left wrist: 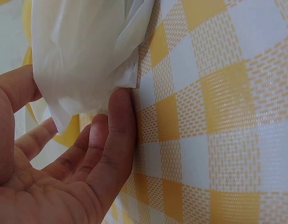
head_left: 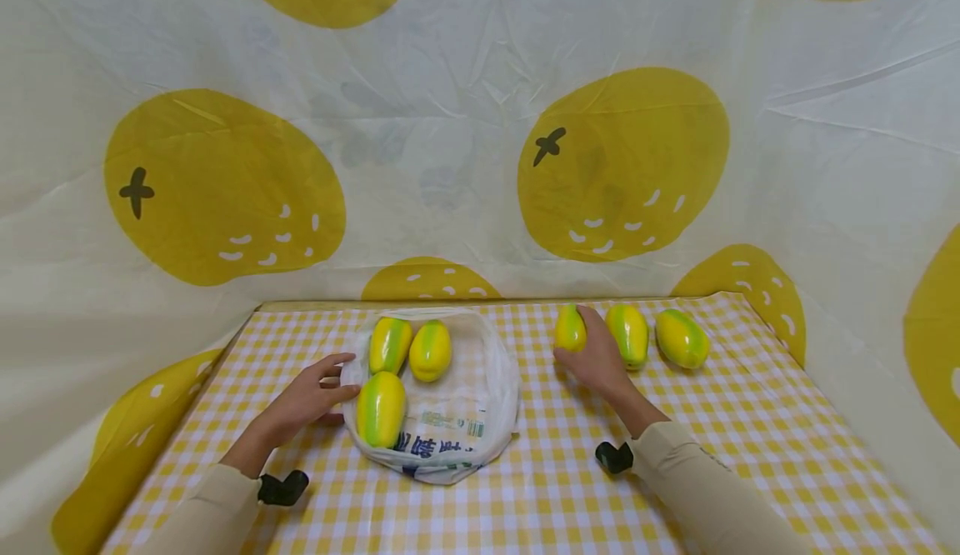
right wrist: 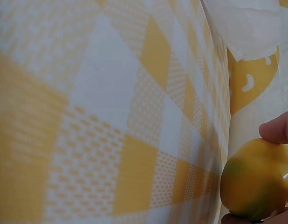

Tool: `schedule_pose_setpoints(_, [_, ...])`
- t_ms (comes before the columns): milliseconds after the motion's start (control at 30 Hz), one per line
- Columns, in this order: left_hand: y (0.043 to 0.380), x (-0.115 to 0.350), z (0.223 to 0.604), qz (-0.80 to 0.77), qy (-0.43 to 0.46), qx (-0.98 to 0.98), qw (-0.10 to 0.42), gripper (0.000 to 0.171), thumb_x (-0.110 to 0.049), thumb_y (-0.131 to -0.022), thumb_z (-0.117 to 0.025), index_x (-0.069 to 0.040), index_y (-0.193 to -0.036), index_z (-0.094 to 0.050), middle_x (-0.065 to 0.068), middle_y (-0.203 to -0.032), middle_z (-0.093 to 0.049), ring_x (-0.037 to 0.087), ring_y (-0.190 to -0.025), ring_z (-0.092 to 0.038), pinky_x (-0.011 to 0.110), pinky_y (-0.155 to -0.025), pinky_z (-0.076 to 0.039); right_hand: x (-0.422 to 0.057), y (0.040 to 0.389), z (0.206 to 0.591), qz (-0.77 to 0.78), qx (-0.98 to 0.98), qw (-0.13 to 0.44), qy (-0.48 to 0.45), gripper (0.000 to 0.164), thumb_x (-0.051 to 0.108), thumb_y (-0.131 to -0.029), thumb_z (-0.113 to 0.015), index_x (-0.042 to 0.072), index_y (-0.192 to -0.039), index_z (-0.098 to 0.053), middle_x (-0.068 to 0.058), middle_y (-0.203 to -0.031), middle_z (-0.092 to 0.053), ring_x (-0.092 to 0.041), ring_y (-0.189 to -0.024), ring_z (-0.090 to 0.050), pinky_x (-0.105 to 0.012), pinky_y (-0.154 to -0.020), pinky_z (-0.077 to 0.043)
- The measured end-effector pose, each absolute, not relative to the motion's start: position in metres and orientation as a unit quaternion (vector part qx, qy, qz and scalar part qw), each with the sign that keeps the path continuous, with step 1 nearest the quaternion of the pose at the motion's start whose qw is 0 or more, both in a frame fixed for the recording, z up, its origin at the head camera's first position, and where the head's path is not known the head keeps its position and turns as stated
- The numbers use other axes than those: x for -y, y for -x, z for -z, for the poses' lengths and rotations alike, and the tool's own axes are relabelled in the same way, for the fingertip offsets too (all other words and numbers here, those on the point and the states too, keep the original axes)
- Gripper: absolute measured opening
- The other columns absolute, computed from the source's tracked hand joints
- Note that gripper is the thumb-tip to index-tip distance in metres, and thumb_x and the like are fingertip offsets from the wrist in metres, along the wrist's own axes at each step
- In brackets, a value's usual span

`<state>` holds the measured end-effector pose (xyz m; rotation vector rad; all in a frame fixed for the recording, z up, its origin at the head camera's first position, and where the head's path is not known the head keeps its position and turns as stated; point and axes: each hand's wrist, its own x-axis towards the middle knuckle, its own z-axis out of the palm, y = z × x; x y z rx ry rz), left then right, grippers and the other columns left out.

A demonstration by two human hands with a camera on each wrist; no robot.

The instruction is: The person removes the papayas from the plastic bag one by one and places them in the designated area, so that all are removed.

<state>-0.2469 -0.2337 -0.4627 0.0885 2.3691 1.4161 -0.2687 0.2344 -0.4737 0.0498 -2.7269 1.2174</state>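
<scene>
A white plastic bag (head_left: 498, 434) lies spread open on the table, with three yellow-and-green papaya-like fruits inside, one of them a papaya-like fruit (head_left: 381, 409) at the near left. My left hand (head_left: 303, 398) is at the bag's left side, its fingers loosely bent and touching the plastic (left wrist: 88, 51). To the right, my right hand (head_left: 597, 357) grips a similar papaya-like fruit (head_left: 570, 328) between thumb and fingers. The right wrist view shows that fruit (right wrist: 253, 179) partly cut off by the frame. Just right of this hand lie a second fruit (head_left: 630, 334) and a third fruit (head_left: 682, 339).
A yellow-and-white checked cloth (head_left: 555, 488) covers the table. Behind it and at the sides hangs a white curtain (head_left: 450, 163) printed with large yellow fruit. The table's back edge is just beyond the bag and fruits.
</scene>
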Motion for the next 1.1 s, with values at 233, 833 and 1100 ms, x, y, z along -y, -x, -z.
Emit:
schedule_pose_setpoints(233, [0.2471,0.2326,0.462,-0.496,-0.03,-0.848,0.185,0.079,-0.033,-0.1,-0.071,-0.009,-0.163,-0.029,0.03,-0.161,-0.035,0.05,-0.145,-0.042,0.042,-0.09,-0.063,-0.2347,0.2664,0.4711,-0.413,0.908,0.071,-0.013,0.083,0.016,-0.092,-0.071,-0.001,-0.161,-0.027,-0.025,-0.163,-0.036,-0.043,-0.133,-0.049,-0.059,-0.107,-0.045])
schedule_pose_setpoints(833, [0.2469,0.2335,0.464,-0.492,-0.031,-0.85,0.185,0.08,-0.034,-0.101,-0.071,-0.01,-0.164,-0.028,0.03,-0.162,-0.033,0.052,-0.147,-0.038,0.044,-0.092,-0.063,-0.2364,0.2641,0.469,-0.419,0.906,0.058,-0.01,0.087,0.02,-0.094,-0.073,-0.002,-0.162,-0.023,-0.026,-0.166,-0.03,-0.045,-0.143,-0.041,-0.063,-0.116,-0.039])
schedule_pose_setpoints(1100, [0.2466,0.2341,0.4635,-0.492,-0.032,-0.85,0.185,0.079,-0.033,-0.101,-0.07,-0.01,-0.164,-0.028,0.031,-0.162,-0.033,0.052,-0.148,-0.037,0.044,-0.093,-0.063,-0.2353,0.266,0.4701,-0.407,0.909,0.086,-0.019,0.088,0.022,-0.092,-0.077,-0.001,-0.161,-0.027,-0.024,-0.166,-0.03,-0.044,-0.144,-0.04,-0.062,-0.117,-0.038])
